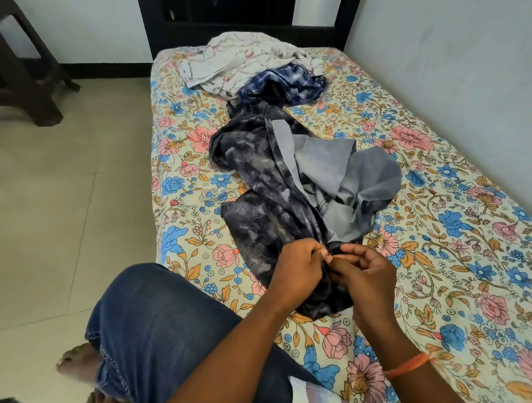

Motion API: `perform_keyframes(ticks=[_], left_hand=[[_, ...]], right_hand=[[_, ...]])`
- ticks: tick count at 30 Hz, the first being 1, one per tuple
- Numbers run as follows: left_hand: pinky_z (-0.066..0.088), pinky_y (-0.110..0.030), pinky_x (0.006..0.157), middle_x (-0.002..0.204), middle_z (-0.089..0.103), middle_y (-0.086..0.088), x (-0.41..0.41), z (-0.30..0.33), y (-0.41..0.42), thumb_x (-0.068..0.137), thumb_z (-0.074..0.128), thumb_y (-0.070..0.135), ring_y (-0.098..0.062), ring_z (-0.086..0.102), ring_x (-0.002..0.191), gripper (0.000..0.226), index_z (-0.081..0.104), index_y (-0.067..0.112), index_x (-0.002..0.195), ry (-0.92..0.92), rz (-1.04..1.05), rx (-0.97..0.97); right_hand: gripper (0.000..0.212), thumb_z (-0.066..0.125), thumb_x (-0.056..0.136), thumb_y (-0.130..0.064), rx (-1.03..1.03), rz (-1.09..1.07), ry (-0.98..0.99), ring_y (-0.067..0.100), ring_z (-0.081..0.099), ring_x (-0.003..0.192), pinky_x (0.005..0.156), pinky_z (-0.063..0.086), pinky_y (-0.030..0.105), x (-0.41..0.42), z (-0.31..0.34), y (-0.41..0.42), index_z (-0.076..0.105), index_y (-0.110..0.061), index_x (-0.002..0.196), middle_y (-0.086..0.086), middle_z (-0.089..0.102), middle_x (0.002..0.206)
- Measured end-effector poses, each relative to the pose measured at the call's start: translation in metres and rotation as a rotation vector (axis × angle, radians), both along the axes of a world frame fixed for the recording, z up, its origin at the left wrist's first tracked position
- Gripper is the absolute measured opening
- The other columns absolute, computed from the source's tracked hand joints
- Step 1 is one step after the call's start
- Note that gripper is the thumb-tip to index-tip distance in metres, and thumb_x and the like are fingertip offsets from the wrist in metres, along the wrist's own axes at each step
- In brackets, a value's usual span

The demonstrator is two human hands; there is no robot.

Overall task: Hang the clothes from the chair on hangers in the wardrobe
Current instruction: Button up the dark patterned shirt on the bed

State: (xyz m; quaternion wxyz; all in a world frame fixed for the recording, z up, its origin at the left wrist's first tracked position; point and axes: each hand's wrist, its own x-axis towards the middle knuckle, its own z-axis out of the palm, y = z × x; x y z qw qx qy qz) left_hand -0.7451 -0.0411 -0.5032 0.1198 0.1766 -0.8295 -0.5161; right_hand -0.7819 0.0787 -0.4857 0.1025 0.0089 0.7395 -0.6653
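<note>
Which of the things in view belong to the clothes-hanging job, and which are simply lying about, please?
Job:
- dark patterned shirt, pinched by left hand and right hand
- blue checked garment
- pale printed garment

Lying about:
- floral bedsheet
- dark stool
- headboard

Head view looks down, close over bed (446, 253), facing headboard (249, 26).

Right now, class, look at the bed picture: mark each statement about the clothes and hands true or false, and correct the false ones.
1. Both hands, left and right, pinch the dark shirt. True.
2. The checked garment hangs on a hanger. False: it lies on the bed.
3. The pale cloth lies nearest the headboard. True.
4. The bed has a plain white sheet. False: floral.
</note>
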Motion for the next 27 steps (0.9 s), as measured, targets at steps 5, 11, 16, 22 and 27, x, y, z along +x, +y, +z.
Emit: perform_keyframes(ticks=[5,11,16,22,27], left_hand=[[0.047,-0.040,0.070,0.091,0.061,-0.006,-0.002,0.001,0.008,0.099,0.049,0.014,-0.023,0.058,0.083,0.016,0.060,0.012,0.089,-0.108,-0.024,-0.179],[0.044,-0.020,0.061,0.078,0.060,0.006,-0.001,0.000,0.002,0.098,0.051,0.017,-0.004,0.055,0.068,0.019,0.065,0.008,0.089,-0.068,0.033,-0.028],[0.032,-0.024,0.050,0.059,0.051,0.001,-0.003,0.001,-0.003,0.098,0.054,0.020,-0.007,0.040,0.048,0.023,0.065,0.007,0.082,-0.140,-0.008,0.259],[0.046,-0.028,0.070,0.082,0.064,-0.009,-0.003,-0.002,-0.002,0.101,0.054,0.018,-0.016,0.057,0.077,0.025,0.069,0.001,0.089,-0.150,0.016,0.518],[0.051,-0.016,0.057,0.083,0.063,-0.012,0.000,0.007,-0.002,0.102,0.050,0.014,-0.009,0.060,0.066,0.021,0.066,0.004,0.091,-0.124,-0.005,0.678]], right_hand=[[0.021,0.082,0.073,-0.006,0.203,-0.009,0.161,0.019,0.072,0.069,0.066,0.061,0.037,0.002,-0.003,-0.004,0.071,-0.017,0.086,0.001,0.073,0.070],[0.025,0.085,0.072,-0.009,0.160,0.053,0.119,0.014,0.073,0.072,0.073,0.061,0.039,-0.003,-0.004,0.000,0.068,-0.015,0.091,0.000,0.075,0.075],[0.027,0.086,0.072,-0.009,0.105,0.139,0.137,0.015,0.073,0.080,0.077,0.058,0.028,-0.007,-0.007,0.007,0.070,-0.013,0.093,0.001,0.075,0.083],[0.025,0.079,0.074,0.003,-0.150,0.213,-0.012,0.019,0.070,0.078,0.066,0.058,0.022,-0.014,-0.013,0.010,0.068,-0.003,0.096,0.010,0.073,0.081],[0.044,0.089,0.063,-0.020,-0.293,0.269,-0.156,0.021,0.067,0.083,0.072,0.058,0.024,-0.020,-0.019,0.009,0.067,-0.005,0.097,0.010,0.070,0.084]])
